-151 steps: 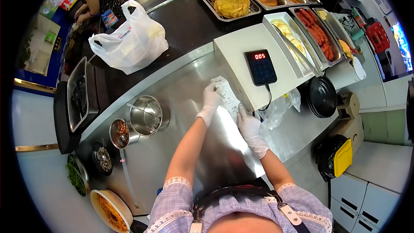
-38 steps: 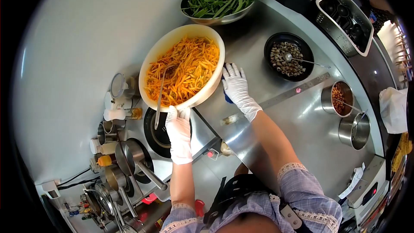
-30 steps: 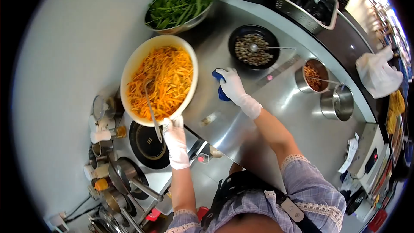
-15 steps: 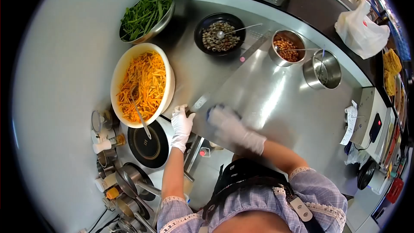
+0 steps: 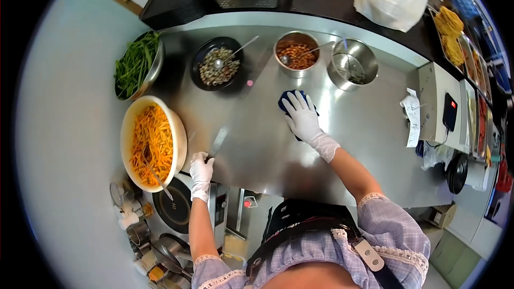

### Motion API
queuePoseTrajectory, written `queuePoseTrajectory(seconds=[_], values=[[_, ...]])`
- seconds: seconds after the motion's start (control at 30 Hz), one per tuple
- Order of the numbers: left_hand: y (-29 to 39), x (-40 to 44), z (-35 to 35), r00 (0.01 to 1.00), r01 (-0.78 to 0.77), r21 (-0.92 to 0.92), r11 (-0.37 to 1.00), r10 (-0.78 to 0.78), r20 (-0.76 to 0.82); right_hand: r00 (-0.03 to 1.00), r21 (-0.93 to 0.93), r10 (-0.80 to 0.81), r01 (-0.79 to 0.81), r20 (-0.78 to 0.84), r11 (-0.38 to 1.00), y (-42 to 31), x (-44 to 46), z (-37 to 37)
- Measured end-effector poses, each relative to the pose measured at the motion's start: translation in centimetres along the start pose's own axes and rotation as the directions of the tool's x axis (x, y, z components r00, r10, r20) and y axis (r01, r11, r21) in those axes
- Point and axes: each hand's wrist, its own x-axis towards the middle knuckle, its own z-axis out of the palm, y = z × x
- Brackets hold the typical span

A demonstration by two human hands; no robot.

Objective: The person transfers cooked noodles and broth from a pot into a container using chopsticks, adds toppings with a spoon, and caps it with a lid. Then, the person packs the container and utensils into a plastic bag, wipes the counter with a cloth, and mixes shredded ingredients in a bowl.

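Observation:
My right hand, in a white glove, presses a blue cloth against the steel counter, fingers spread over it. My left hand, also gloved, has its fingers closed at the near end of a flat metal strip, beside the cream bowl of orange shreds. Beyond my hands stand a black bowl of small shell-like pieces with a spoon, a steel pot of reddish-brown pieces, and another steel pot.
Leafy greens fill a bowl at the left. Round black cooktops and pans are at lower left. A plastic bag sits on the dark ledge. Paper slips hang by a white box at right.
The view has swung right. My left hand has left the cream bowl's rim for the strip's near end. My right hand has moved the blue cloth rightward across the counter, away from the bowl.

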Motion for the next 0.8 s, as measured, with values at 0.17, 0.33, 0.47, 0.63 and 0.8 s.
queuePoseTrajectory(seconds=[0.17, 0.33, 0.47, 0.63, 0.8], values=[[0.5, 1.5, 0.5, 0.996, -0.061, 0.076, 0.995, 0.066, -0.064, 0.926, -0.099, 0.305, -0.332, -0.221, 0.938, 5.6, -1.3, -1.0], [7.1, 2.5, 2.3, 0.954, -0.158, 0.012, 0.987, 0.156, -0.255, 0.985, -0.033, 0.100, -0.105, -0.138, 0.994, 0.8, -4.4, -3.3], [17.4, 4.0, 4.4, 0.979, -0.204, -0.380, 0.902, 0.181, -0.096, 0.976, 0.099, -0.220, 0.219, -0.009, 0.971, -2.5, -10.8, -4.0], [28.8, 4.2, 5.9, 0.886, 0.186, -0.738, 0.649, 0.214, 0.411, 0.952, 0.284, 0.181, -0.108, -0.247, 0.953, 7.9, -13.5, -4.2], [39.9, 5.9, 8.2, 0.879, 0.433, -0.841, 0.323, 0.055, 0.474, 0.738, 0.771, 0.644, -0.288, -0.199, 0.568, 15.0, -12.3, -13.0]])
